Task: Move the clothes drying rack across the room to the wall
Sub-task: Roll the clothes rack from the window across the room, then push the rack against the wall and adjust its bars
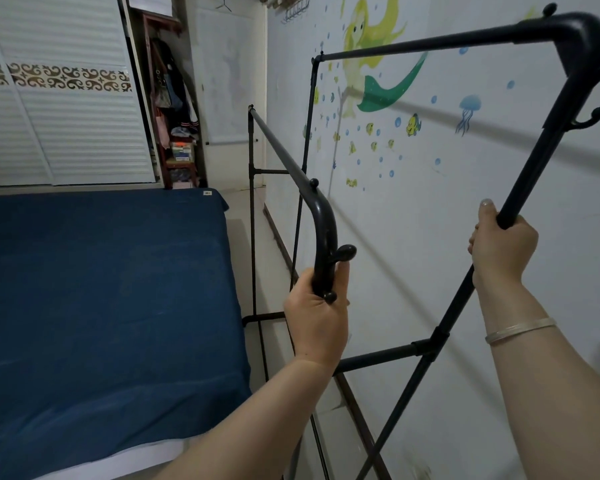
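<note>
two bare forearms reach forward from the bottom edge toward the drying rack (409,351), a frame of thin, round, matte black tubes joined by smooth moulded black fittings. the left hand (317,313) is wrapped around the rack's nearer upright just under its curved corner piece, fingers closed tight on the tube, the thumb lying up along it beside a rounded hook knob. the right hand (503,247) is clenched on the rack's other near upright, higher up, fingers curled fully around the tube with the thumb on top; a thin, pale, glossy bangle (520,330) rings that wrist. a short crossbar links the two uprights below the hands.

left of the rack lies a bed (101,306) under a flat, deep blue sheet of soft, slightly creased cloth. right of the rack, and close alongside it, stands the wall (447,237), smooth and pale, with a dark skirting strip at its foot. from the hands the rack's two long top rails run away along that wall, one lower and one higher, to its far end frame.

behind the rack's upper rail the wall carries a mermaid sticker (378,64) with yellow hair and green tail, among small fish, bubbles and a blue jellyfish. beyond the rack's far end, past the bed, are white ribbed sliding doors (66,116) with a cut-out scroll band, and a narrow open shelf (174,116) crowded with hanging clothes and boxes.
</note>
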The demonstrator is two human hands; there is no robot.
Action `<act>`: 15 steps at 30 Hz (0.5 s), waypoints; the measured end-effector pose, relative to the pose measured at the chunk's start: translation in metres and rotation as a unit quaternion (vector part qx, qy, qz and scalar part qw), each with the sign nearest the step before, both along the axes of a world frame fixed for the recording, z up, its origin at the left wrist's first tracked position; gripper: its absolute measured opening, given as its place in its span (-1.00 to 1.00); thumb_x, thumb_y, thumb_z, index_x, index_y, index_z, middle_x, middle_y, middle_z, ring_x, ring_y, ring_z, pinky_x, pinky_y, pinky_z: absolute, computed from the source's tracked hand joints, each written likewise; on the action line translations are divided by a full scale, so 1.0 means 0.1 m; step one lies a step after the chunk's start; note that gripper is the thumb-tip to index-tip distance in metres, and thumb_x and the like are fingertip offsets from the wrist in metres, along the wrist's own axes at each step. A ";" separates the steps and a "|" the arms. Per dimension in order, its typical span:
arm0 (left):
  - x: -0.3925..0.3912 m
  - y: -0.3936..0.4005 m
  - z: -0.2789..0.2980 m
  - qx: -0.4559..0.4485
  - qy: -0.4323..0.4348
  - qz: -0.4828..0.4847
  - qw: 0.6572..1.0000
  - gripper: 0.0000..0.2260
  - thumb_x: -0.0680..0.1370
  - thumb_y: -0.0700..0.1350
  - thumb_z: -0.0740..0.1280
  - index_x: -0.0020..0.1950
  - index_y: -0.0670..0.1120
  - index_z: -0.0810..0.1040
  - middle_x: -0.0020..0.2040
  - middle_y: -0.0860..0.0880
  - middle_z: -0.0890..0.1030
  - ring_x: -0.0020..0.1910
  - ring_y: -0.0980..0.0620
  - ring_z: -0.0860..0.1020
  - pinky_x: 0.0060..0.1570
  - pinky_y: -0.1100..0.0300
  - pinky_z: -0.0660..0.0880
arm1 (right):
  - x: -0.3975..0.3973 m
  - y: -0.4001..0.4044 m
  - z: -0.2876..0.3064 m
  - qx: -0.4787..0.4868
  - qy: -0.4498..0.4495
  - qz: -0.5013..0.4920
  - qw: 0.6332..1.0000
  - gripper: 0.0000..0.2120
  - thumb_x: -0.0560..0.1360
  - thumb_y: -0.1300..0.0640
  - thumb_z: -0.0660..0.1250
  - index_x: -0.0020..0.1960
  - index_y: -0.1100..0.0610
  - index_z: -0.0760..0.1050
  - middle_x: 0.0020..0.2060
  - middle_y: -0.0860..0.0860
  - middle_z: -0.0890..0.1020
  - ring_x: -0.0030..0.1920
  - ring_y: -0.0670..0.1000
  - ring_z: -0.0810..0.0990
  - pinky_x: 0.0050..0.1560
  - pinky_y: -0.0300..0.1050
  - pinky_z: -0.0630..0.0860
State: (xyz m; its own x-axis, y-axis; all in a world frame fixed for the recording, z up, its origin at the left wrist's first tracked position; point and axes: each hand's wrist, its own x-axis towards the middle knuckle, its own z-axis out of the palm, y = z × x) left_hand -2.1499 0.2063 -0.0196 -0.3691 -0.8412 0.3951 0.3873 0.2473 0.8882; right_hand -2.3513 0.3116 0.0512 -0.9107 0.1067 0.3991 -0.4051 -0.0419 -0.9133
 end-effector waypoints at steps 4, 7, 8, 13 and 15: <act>0.04 -0.02 -0.02 -0.058 -0.016 -0.006 0.998 -0.77 0.52 0.15 0.36 -0.16 0.02 0.48 -0.37 0.03 0.49 -0.40 0.10 0.46 -0.32 0.15 0.49 | 0.05 0.00 -0.01 0.068 0.009 -0.025 0.997 -0.87 0.50 0.01 0.35 -0.11 0.03 0.44 -0.21 0.05 0.60 -0.24 0.04 0.60 -0.08 0.13 0.61; 0.10 -0.01 -0.02 -0.105 -0.005 -0.016 0.994 -0.65 0.48 0.13 0.33 0.15 -0.04 0.45 -0.10 0.13 0.54 -0.15 0.16 0.52 -0.12 0.25 0.49 | 0.21 -0.05 0.01 0.070 0.023 -0.039 0.996 -0.65 0.51 0.12 0.35 0.25 0.13 0.36 0.03 0.03 0.56 -0.04 0.02 0.58 0.06 0.11 0.56; 0.12 -0.01 -0.03 -0.113 -0.007 -0.027 0.993 -0.55 0.48 0.13 0.32 0.30 -0.04 0.38 0.06 0.08 0.53 0.01 0.13 0.52 0.00 0.24 0.48 | 0.28 -0.07 0.02 0.077 0.043 -0.047 0.995 -0.53 0.51 0.14 0.35 0.35 0.17 0.29 0.17 0.06 0.51 0.10 0.03 0.54 0.15 0.08 0.51; 0.23 -0.07 -0.02 -0.150 -0.036 -0.028 0.988 -0.38 0.53 0.35 0.08 0.51 0.16 0.01 0.56 -0.05 0.10 0.53 0.03 0.07 0.46 -0.13 0.09 | 0.77 -0.16 0.13 0.147 0.203 -0.058 0.966 -0.36 0.54 0.16 0.33 0.49 0.31 0.11 0.51 0.28 0.13 0.51 0.19 0.07 0.48 0.10 0.05; 0.26 -0.16 0.07 -0.163 -0.029 -0.008 0.986 -0.47 0.58 0.26 0.02 0.50 0.16 -0.01 0.59 -0.04 0.04 0.55 0.04 0.00 0.48 -0.19 0.01 | 0.99 -0.24 0.23 0.168 0.236 -0.011 0.957 -0.41 0.58 0.07 0.24 0.51 0.25 0.14 0.53 0.27 0.06 0.53 0.18 0.00 0.47 0.18 0.00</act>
State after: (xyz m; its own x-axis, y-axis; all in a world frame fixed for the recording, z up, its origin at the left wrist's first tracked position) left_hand -2.1242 0.1900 -0.0125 -0.4110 -0.6668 0.6217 0.3434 0.5185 0.7831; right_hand -2.2526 0.2877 0.0744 -0.6197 -0.0838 0.7803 -0.7732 0.2356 -0.5888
